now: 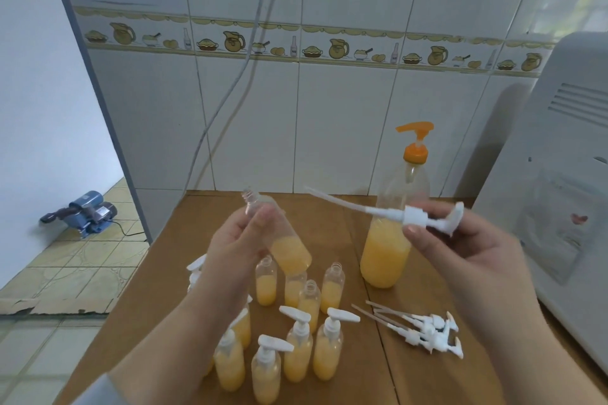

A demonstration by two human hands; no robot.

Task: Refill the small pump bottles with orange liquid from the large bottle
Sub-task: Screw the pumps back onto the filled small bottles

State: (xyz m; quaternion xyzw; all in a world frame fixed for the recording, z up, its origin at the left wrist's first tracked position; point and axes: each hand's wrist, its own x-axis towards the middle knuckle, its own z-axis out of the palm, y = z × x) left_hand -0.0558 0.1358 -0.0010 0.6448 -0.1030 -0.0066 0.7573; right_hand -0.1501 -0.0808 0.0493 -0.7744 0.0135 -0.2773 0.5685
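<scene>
- Left hand (235, 240) grips a tilted small bottle (283, 237) (neck toward eleven o'clock, uncapped).
- Right hand (460, 240) pinches a white pump (424, 219).
- No readable labels on either.

Your left hand (235, 240) holds a small bottle (279, 233) tilted above the table (329, 207), its mouth up and to the left. To its right, your right hand (460, 240) holds a pump (411, 215), its tube pointing left toward the bottle. Behind that pump, the large bottle (391, 240) stands on the table. Below your hands, open bottles (309, 289) stand behind capped bottles (296, 348). Loose pumps (427, 329) lie to their right, and a white appliance (559, 174) sits at the far right.
</scene>
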